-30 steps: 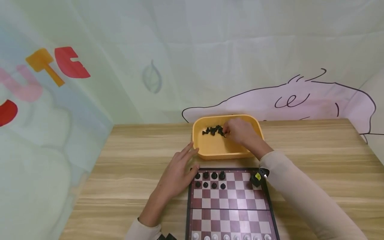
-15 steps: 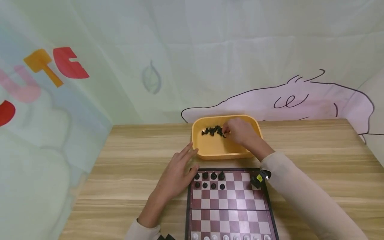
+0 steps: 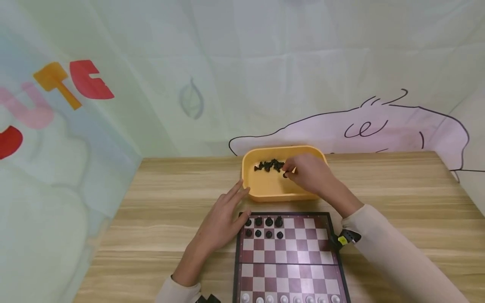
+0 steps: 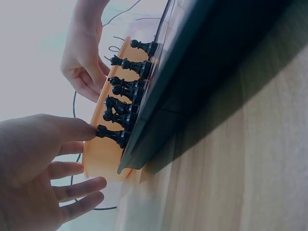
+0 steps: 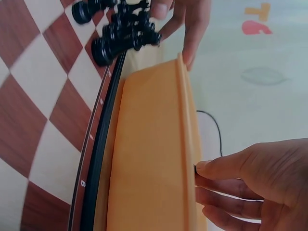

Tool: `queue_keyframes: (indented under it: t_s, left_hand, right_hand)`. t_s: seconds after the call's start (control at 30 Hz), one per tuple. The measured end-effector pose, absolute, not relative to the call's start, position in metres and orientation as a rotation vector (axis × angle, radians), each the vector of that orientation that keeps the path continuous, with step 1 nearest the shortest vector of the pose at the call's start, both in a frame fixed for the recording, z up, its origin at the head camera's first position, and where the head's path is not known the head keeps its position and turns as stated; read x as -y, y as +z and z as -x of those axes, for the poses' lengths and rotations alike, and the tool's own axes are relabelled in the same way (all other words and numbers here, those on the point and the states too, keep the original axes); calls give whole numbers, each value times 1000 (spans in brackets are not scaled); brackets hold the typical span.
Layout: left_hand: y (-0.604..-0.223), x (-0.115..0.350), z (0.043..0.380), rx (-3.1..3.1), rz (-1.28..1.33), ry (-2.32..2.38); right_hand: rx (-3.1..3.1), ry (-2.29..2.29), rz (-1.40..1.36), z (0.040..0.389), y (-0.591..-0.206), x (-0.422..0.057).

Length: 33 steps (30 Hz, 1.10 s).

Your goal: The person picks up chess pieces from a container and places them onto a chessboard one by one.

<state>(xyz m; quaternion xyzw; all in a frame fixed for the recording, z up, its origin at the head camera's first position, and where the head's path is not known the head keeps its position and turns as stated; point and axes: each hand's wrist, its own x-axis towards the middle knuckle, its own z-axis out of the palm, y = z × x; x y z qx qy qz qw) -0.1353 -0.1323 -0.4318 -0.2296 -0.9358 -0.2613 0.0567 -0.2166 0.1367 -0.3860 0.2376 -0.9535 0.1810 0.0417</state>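
My right hand [image 3: 308, 170] is over the yellow tray [image 3: 278, 197], thumb and fingers pinching a small black chess piece [image 3: 286, 174]; most of the piece is hidden by the fingers. In the right wrist view, only a dark bit of it shows at the thumb tip. My left hand [image 3: 221, 223] has its fingers stretched out, fingertips at the tray's near left corner. Its thumb tip lies at the top of the black rook [image 4: 113, 135] in the board's far left corner. Two short rows of black pieces [image 3: 269, 234] stand upright on the chessboard [image 3: 291, 246].
Several loose black pieces [image 3: 268, 165] lie in the tray's far left part. A row of white pieces [image 3: 284, 299] stands along the board's near side. The wooden table [image 3: 163, 202] ends at a printed cloth backdrop [image 3: 182, 75] behind the tray.
My right hand has drawn slightly right and toward me, away from the loose pieces, with a black chess piece now between its fingertips. My left hand has stayed in place.
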Motion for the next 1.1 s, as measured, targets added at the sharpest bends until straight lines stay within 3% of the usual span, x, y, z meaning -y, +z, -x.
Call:
queue_keyframes:
  t_s: [0.6, 1.1]
  left_hand:
    - [-432, 134, 136, 2835, 733, -838]
    - [-434, 134, 136, 2819, 758, -838]
  right_hand:
    - [2835, 581, -752, 155, -370, -144]
    - [2876, 600, -799, 114, -382, -143]
